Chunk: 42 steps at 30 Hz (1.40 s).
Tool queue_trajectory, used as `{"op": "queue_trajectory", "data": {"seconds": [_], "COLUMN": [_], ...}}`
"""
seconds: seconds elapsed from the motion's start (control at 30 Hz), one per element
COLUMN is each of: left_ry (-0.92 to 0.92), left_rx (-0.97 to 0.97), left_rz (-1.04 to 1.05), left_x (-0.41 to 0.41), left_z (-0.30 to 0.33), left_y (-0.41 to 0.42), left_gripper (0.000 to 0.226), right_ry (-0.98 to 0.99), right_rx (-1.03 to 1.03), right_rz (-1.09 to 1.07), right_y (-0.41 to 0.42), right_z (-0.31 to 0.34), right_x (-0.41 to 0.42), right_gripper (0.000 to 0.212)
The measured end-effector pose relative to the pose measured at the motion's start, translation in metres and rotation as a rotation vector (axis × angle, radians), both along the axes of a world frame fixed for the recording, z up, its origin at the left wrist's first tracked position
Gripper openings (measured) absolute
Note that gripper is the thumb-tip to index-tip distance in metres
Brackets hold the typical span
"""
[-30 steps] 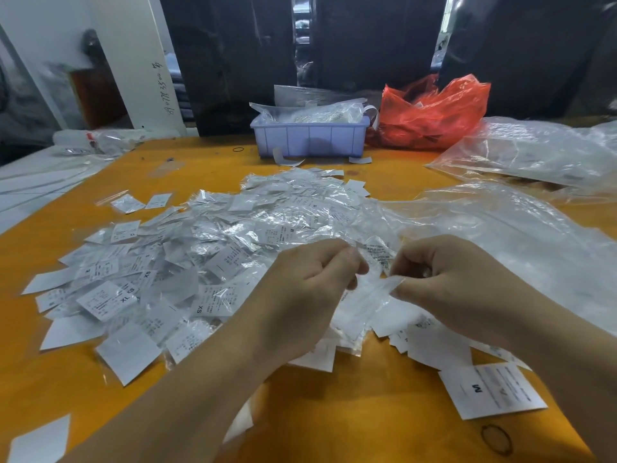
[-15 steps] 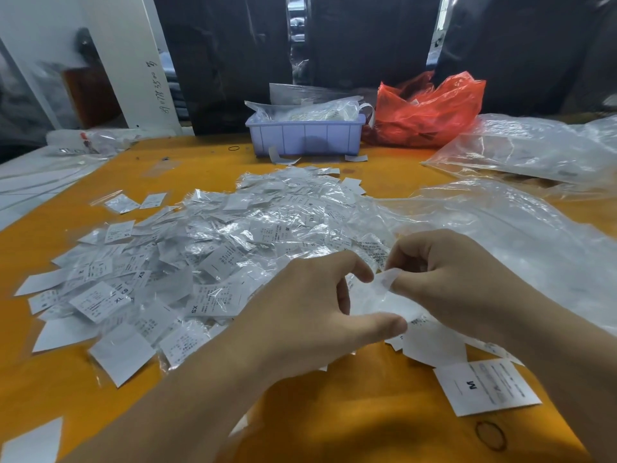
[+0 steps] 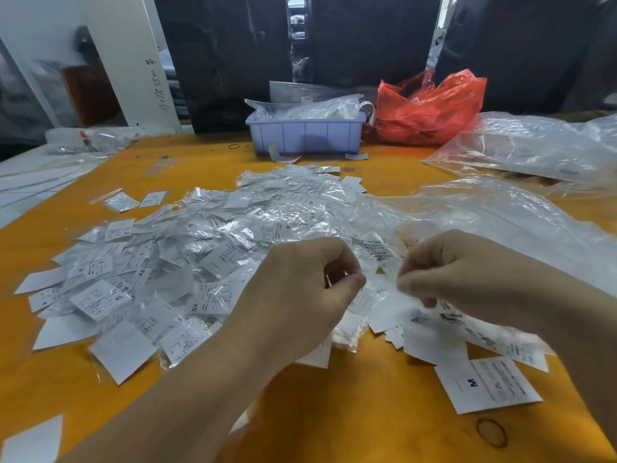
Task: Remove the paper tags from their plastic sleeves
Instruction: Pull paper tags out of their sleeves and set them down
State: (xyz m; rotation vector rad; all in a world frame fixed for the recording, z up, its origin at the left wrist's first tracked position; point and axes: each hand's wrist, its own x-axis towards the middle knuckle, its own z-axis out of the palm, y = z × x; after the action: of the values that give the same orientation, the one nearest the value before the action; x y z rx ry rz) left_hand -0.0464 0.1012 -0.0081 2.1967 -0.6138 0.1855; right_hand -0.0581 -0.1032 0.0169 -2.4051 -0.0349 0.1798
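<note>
A big heap of sleeved paper tags [image 3: 213, 248] covers the orange table [image 3: 350, 412]. My left hand [image 3: 300, 295] and my right hand [image 3: 460, 275] hover close together just in front of the heap. Between them hangs one clear plastic sleeve [image 3: 380, 289]; each hand pinches an edge of it with thumb and curled fingers. I cannot tell whether a tag is inside it. Several bare paper tags [image 3: 434, 342] lie under my right hand, and one marked M [image 3: 487, 384] lies nearer the front right.
A lilac plastic bin [image 3: 305, 135] with plastic in it stands at the back, a red plastic bag [image 3: 430, 108] beside it. Large clear bags [image 3: 500, 222] spread over the right side. A rubber band [image 3: 490, 432] lies at the front right.
My left hand, opened half a second ago, has closed again and risen to pinch the sleeve. My right hand stayed in place, holding the sleeve's other edge.
</note>
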Motion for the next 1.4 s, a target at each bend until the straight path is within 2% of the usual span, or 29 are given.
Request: {"op": "queue_trajectory", "data": {"seconds": [0.07, 0.13, 0.23, 0.33, 0.47, 0.63, 0.73, 0.9, 1.07, 1.23, 1.33, 1.4], "left_ry": [-0.017, -0.007, 0.041, 0.088, 0.082, 0.124, 0.138, 0.150, 0.380, 0.515, 0.499, 0.457], "left_rx": [0.007, -0.022, -0.079, -0.152, -0.157, -0.174, -0.195, -0.264, -0.535, -0.786, -0.786, -0.745], "left_rz": [0.013, 0.022, 0.007, -0.008, 0.013, 0.020, 0.002, -0.001, 0.008, -0.064, -0.091, -0.092], "left_x": [-0.001, -0.002, -0.003, -0.003, -0.002, 0.001, 0.001, 0.005, 0.010, 0.012, 0.009, 0.008], "left_z": [0.000, 0.002, 0.003, 0.004, 0.003, 0.001, 0.000, -0.002, 0.000, 0.003, 0.006, 0.006], "left_y": [0.000, -0.001, -0.001, -0.003, -0.003, -0.003, -0.003, -0.002, 0.000, 0.001, -0.001, -0.002], "left_gripper": [0.005, 0.010, 0.023, 0.025, 0.005, 0.021, 0.023, 0.034, 0.040, 0.040, 0.028, 0.026], "right_ry": [0.084, 0.145, 0.160, 0.126, 0.069, 0.022, -0.022, -0.130, -0.092, 0.055, 0.028, -0.080], "right_rx": [-0.137, -0.228, -0.278, -0.295, -0.346, -0.319, -0.225, 0.011, 0.345, 0.705, 0.797, 0.791], "right_rz": [0.113, 0.187, 0.208, 0.214, 0.218, 0.209, 0.204, 0.076, -0.011, -0.041, -0.044, -0.077], "right_y": [-0.003, -0.003, -0.001, 0.000, 0.003, 0.005, 0.004, 0.008, 0.017, 0.022, 0.024, 0.026], "right_z": [0.002, 0.004, 0.004, 0.001, -0.001, -0.005, -0.005, -0.006, -0.008, -0.007, -0.006, -0.007], "right_x": [-0.004, -0.007, -0.009, -0.008, -0.009, -0.008, -0.007, -0.004, -0.002, -0.002, -0.004, -0.005], "right_gripper": [0.009, 0.023, 0.030, 0.025, 0.013, 0.008, 0.009, 0.012, 0.008, 0.019, 0.023, 0.019]}}
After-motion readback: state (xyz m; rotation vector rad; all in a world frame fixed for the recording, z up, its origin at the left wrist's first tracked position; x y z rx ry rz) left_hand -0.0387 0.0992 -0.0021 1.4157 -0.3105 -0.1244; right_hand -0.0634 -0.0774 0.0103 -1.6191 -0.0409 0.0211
